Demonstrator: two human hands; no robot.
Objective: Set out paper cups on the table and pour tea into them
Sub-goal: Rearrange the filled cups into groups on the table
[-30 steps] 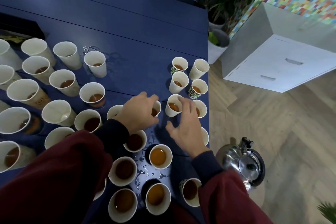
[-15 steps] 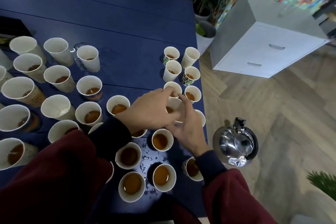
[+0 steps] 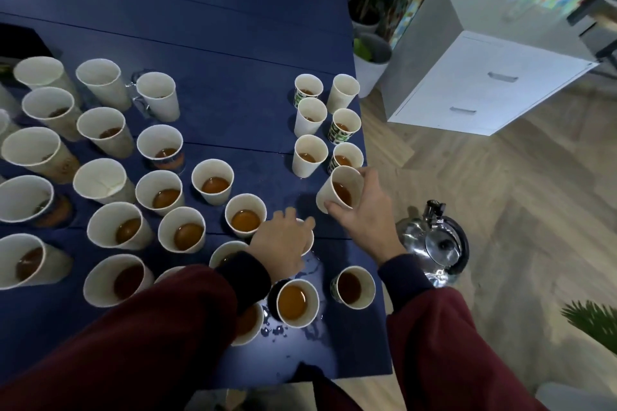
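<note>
Right-hand fingers (image 3: 335,207) clamped round white paper cup (image 3: 338,191). Cup holds tea, is tilted and looks lifted off worktop (image 3: 233,53), just beside right-edge column of small cups (image 3: 310,157). Half second ago both hands met on a cup mid-cluster; now right hand (image 3: 365,213) has taken this one out right. Left hand (image 3: 283,243) dropped over neighbouring cup (image 3: 310,240), fingers curled; grip or just resting, cannot tell. Read: re-spacing filled cups, not pouring. Kettle (image 3: 437,243) parked on floor. Far-left cup (image 3: 100,182) looks empty. Tilt risks adding to spill (image 3: 314,268).
</note>
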